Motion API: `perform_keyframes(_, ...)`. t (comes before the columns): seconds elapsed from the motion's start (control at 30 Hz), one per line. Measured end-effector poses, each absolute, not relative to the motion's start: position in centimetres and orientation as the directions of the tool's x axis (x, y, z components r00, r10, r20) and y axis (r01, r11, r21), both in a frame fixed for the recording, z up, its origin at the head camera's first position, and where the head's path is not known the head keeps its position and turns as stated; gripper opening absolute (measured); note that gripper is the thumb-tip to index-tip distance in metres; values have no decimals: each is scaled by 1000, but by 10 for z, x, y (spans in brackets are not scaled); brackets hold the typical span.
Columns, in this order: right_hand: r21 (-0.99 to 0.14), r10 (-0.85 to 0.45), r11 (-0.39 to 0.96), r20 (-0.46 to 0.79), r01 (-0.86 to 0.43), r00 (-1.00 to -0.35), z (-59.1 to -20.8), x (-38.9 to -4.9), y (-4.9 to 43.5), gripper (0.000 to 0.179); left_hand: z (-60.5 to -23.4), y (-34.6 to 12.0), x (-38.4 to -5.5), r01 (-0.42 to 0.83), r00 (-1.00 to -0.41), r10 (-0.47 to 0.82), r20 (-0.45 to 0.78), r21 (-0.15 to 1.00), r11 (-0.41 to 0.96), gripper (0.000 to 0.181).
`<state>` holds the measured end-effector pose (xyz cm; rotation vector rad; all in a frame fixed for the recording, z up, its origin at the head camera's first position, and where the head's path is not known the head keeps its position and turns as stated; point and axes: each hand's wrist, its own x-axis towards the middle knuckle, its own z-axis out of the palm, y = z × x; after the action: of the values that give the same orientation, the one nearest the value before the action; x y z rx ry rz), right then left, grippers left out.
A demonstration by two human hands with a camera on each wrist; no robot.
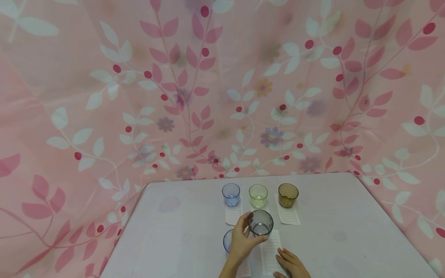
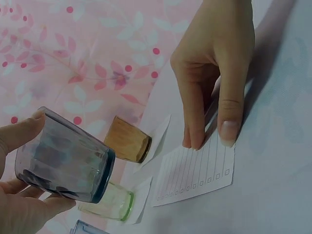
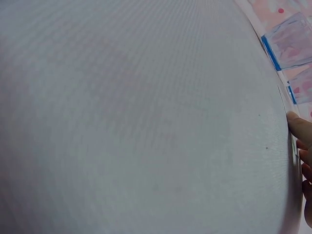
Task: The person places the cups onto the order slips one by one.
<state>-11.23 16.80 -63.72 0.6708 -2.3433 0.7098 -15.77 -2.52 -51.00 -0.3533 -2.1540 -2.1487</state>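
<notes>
My left hand (image 1: 242,238) grips a grey drinking glass (image 1: 261,224) between thumb and fingers, raised over the table. The left wrist view shows this glass tilted, with the thumb near its rim. My right hand (image 1: 292,264) rests its fingertips on a lined paper slip (image 1: 270,251) lying flat. Its fingers point down, fairly straight, with the thumb (image 2: 229,109) apart from them. A row of small checkboxes runs along the slip's edge. Behind my left hand stands a blue glass (image 1: 227,241), partly hidden by it.
At the back of the white table (image 1: 167,231) stand a blue glass (image 1: 231,195), a green glass (image 1: 258,196) and an amber glass (image 1: 287,195). Paper slips lie by them, one under the amber glass (image 1: 289,216). A pink floral curtain (image 1: 222,96) hangs behind.
</notes>
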Motion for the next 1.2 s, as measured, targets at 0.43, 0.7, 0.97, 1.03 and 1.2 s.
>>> perform_keyframes(0.43, -320, -280, 666, 731, -674, -623, -644, -117, 169, 50, -531, -7, -152, 206, -977, 79, 199, 975, 85, 77)
perform_keyframes(0.7, -296, -283, 678, 740, -673, -610, -644, -119, 168, 50, -541, -3, -149, 192, -979, 96, 180, 972, 138, 76)
perform_keyframes(0.97, -315, -286, 706, 692, -634, -663, -639, -113, 166, 50, -553, 2, -145, 234, -971, 113, 210, 930, 285, 77)
perform_keyframes(1.03, -316, -288, 706, 689, -634, -665, -638, -113, 166, 50, -557, 3, -143, 236, -971, 108, 213, 927, 292, 78)
perform_keyframes(1.2, -319, -290, 690, 700, -649, -652, -639, -114, 166, 50, -564, 4, -139, 212, -977, 78, 197, 929, 303, 81)
